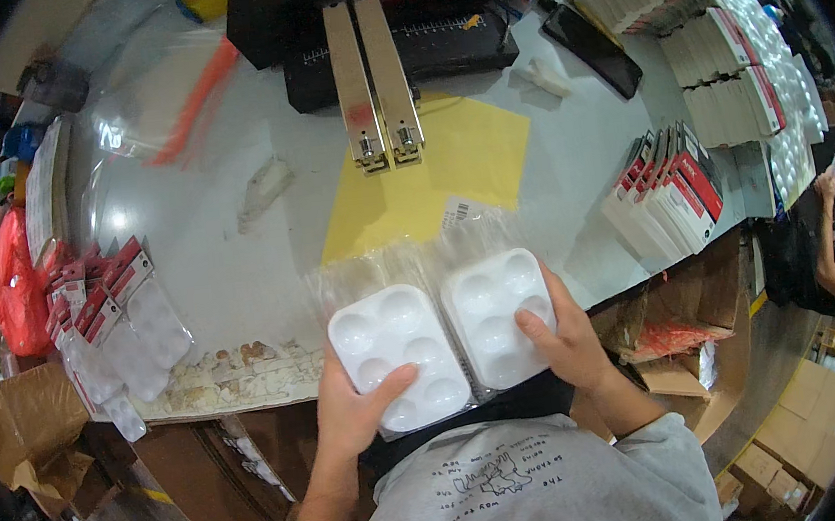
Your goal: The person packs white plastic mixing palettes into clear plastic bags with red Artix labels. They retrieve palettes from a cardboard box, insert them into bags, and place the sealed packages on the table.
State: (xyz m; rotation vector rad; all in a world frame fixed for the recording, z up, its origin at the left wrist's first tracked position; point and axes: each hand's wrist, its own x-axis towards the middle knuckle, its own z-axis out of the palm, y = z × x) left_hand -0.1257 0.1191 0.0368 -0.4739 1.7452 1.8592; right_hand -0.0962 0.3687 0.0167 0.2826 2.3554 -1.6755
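Note:
My left hand grips a white plastic paint palette with round wells, its thumb pressed over a lower well. A second white palette is held the same way by my right hand. Both palettes lie side by side over the table's front edge, wells facing up. Clear plastic sleeving reaches beyond their far ends, and a small barcode label shows by the right one. Past them, a yellow sheet lies under the two metal arms of a black stapler-like machine.
Several carded white palettes are piled at the table's left edge. Boxed stacks and tall packs stand at the right, near a black phone. An orange-edged plastic bag lies far left. Another person's arm shows far right.

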